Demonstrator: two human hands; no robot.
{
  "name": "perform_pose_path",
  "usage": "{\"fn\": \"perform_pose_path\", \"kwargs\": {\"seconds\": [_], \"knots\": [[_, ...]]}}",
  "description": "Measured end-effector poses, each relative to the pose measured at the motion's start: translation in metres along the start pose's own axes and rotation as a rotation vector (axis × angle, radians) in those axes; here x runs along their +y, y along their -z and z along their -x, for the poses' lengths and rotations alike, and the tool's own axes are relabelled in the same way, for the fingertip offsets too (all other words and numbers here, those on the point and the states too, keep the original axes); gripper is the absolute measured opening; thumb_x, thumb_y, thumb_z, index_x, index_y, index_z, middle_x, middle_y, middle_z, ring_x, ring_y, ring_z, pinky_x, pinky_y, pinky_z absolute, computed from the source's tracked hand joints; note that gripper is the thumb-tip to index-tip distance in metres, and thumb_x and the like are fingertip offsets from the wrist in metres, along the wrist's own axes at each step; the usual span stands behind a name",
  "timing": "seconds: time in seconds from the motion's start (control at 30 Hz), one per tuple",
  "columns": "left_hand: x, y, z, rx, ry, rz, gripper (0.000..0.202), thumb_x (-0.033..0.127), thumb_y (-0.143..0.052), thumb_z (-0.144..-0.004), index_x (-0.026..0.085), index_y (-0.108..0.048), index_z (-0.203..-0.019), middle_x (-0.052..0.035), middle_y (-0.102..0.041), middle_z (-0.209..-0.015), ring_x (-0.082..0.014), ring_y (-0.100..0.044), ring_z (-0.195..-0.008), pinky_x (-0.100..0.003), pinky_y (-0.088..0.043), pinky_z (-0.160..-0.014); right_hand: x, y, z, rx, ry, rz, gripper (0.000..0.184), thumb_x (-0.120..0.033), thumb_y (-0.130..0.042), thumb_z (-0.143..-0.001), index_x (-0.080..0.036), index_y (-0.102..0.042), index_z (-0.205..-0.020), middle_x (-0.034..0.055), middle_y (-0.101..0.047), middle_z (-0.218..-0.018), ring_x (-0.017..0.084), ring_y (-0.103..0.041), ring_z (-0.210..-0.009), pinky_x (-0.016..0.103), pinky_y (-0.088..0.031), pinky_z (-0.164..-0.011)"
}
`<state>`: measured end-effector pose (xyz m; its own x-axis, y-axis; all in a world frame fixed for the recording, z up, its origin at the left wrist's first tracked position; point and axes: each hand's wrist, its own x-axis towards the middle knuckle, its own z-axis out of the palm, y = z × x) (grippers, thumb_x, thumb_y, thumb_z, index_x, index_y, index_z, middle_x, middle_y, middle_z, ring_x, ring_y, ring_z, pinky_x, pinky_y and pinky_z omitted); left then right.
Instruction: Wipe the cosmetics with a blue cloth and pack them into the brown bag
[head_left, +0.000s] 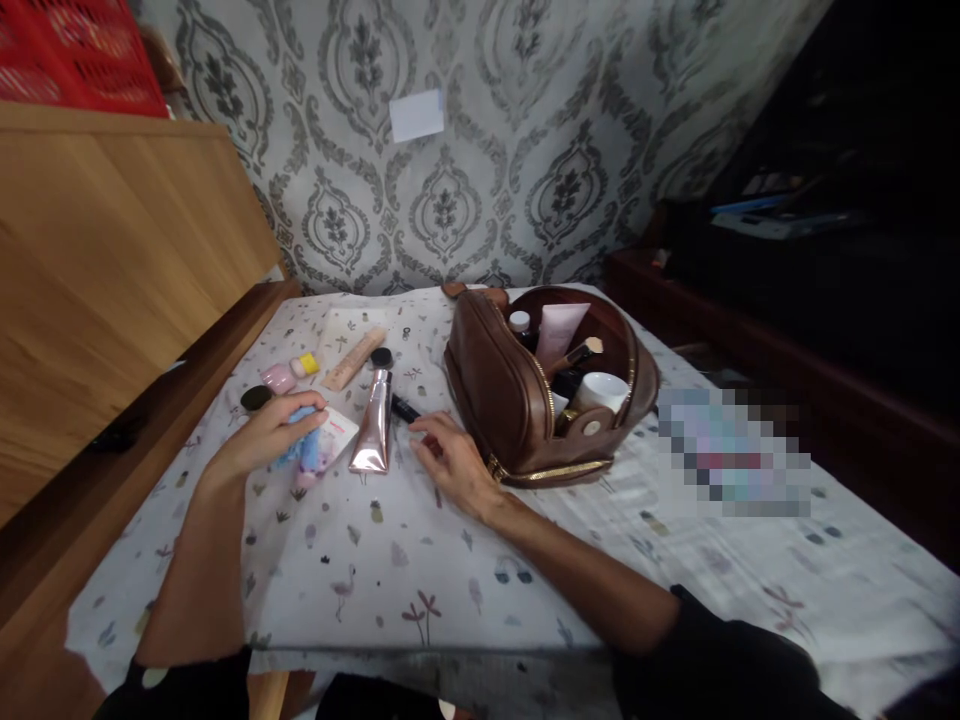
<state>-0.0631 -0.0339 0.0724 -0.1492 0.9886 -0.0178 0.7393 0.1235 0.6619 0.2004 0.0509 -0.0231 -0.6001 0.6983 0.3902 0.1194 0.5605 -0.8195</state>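
Working over a white cloth (390, 600) printed with flamingos, palms and pineapples, running from the table's near edge up to both hands. Gripping a blue and white packet (341, 432) in the left hand (281, 428), with reddish lettering too small to read. Holding the right hand (454, 465) part open, fingers loosely curled, tips at the end of a black tube (406, 408); cannot tell whether touching. Lying between the hands, cap pointing away: a rose-gold tube (373, 430). Bounded just beyond the right hand by an unzipped brown bag (480, 390), filled with a white jar (601, 388), a brush (592, 347) and a pink tube (559, 330). Strewn past the left hand with a peach tube (356, 358) and a black lid (381, 357). Hemmed in at left by a wooden cabinet (127, 220), topped with a red basket (97, 60). Closed at the back by grey patterned wallpaper (442, 205), bearing a white card (417, 116); cannot make out writing there.
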Motion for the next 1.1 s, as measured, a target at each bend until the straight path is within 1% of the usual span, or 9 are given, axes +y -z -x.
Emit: {"fn": "perform_pose_path", "kwargs": {"seconds": [0.17, 0.3, 0.5, 0.57, 0.7, 0.83, 0.9, 1.0, 1.1], "knots": [[0.028, -0.043, -0.004, 0.101, 0.042, 0.484, 0.046, 0.061, -0.071, -0.072, 0.019, -0.060, -0.086, 0.0041, -0.052, -0.065, -0.0110, -0.047, -0.055, -0.021, -0.039, -0.050, -0.010, 0.000, 0.001, -0.151, -0.048, -0.338, 0.033, -0.043, -0.055, -0.098, -0.019, -0.062, -0.118, 0.0078, -0.067, -0.106, 0.017, -0.064, -0.087, 0.032, -0.054, -0.077], [0.039, -0.074, -0.010, 0.142, 0.069, 0.642, 0.042, 0.059, -0.070, -0.074, 0.021, -0.055, -0.084, 0.0062, -0.048, -0.061, -0.0106, -0.045, -0.050, -0.022, -0.038, -0.047, -0.008, -0.008, 0.000, -0.349, -0.206, -0.791, 0.052, -0.055, -0.073, -0.083, -0.021, -0.059, -0.119, 0.0039, -0.068, -0.097, 0.016, -0.065, -0.081, 0.028, -0.055, -0.068], [0.041, -0.096, -0.002, 0.509, -0.181, 0.202, 0.021, 0.042, -0.051, -0.095, 0.022, -0.058, -0.100, -0.0004, -0.061, -0.084, -0.0150, -0.056, -0.072, -0.027, -0.048, -0.068, -0.006, -0.010, -0.005, -0.211, -0.320, -0.926, 0.052, -0.048, -0.085, -0.071, -0.019, -0.062, -0.108, 0.0024, -0.068, -0.093, 0.015, -0.065, -0.081, 0.025, -0.053, -0.065], [0.043, -0.106, 0.002, 0.495, -0.360, 0.025, 0.019, 0.037, -0.048, -0.098, 0.023, -0.058, -0.106, -0.0034, -0.063, -0.092, -0.0177, -0.059, -0.081, -0.031, -0.050, -0.077, -0.005, -0.009, -0.005, -0.180, -0.316, -0.938, 0.051, -0.041, -0.088, -0.066, -0.019, -0.062, -0.103, -0.0003, -0.067, -0.088, 0.014, -0.063, -0.077, 0.024, -0.053, -0.065], [0.045, -0.119, 0.001, 0.448, -0.663, -0.280, 0.020, 0.030, -0.046, -0.099, 0.022, -0.063, -0.105, -0.0071, -0.065, -0.098, -0.0230, -0.059, -0.095, -0.038, -0.048, -0.091, -0.002, -0.009, -0.004, -0.282, -0.281, -0.838, 0.044, -0.030, -0.088, -0.063, -0.020, -0.059, -0.094, -0.0060, -0.058, -0.071, 0.010, -0.052, -0.061, 0.021, -0.045, -0.055], [0.041, -0.108, -0.006, 0.599, -0.542, -0.349, 0.023, 0.031, -0.046, -0.099, 0.021, -0.065, -0.104, -0.0101, -0.064, -0.106, -0.0255, -0.058, -0.103, -0.039, -0.047, -0.094, -0.006, -0.007, 0.001, -0.400, -0.225, -0.801, 0.039, -0.037, -0.086, -0.067, -0.021, -0.062, -0.093, -0.0036, -0.057, -0.077, 0.012, -0.053, -0.069, 0.023, -0.045, -0.061], [0.037, -0.099, -0.007, 0.588, -0.457, -0.287, 0.025, 0.034, -0.043, -0.099, 0.021, -0.064, -0.102, -0.0088, -0.065, -0.102, -0.0246, -0.060, -0.100, -0.037, -0.047, -0.091, -0.010, -0.006, 0.003, -0.439, -0.188, -0.802, 0.038, -0.040, -0.085, -0.069, -0.021, -0.065, -0.094, -0.0029, -0.058, -0.082, 0.013, -0.054, -0.075, 0.024, -0.045, -0.068], [0.034, -0.091, -0.007, 0.485, -0.325, -0.127, 0.026, 0.039, -0.043, -0.099, 0.022, -0.062, -0.095, -0.0008, -0.064, -0.081, -0.0182, -0.060, -0.075, -0.029, -0.047, -0.073, -0.014, -0.005, 0.005, -0.438, -0.176, -0.820, 0.038, -0.042, -0.084, -0.071, -0.021, -0.068, -0.098, -0.0029, -0.059, -0.084, 0.012, -0.055, -0.079, 0.024, -0.044, -0.071], [0.035, -0.089, -0.007, 0.501, -0.206, 0.056, 0.028, 0.045, -0.046, -0.097, 0.023, -0.060, -0.088, 0.0043, -0.054, -0.064, -0.0142, -0.050, -0.058, -0.025, -0.040, -0.058, -0.014, -0.007, 0.004, -0.422, -0.252, -0.850, 0.047, -0.044, -0.087, -0.069, -0.022, -0.067, -0.105, -0.0028, -0.061, -0.085, 0.011, -0.058, -0.072, 0.023, -0.045, -0.064]]}}
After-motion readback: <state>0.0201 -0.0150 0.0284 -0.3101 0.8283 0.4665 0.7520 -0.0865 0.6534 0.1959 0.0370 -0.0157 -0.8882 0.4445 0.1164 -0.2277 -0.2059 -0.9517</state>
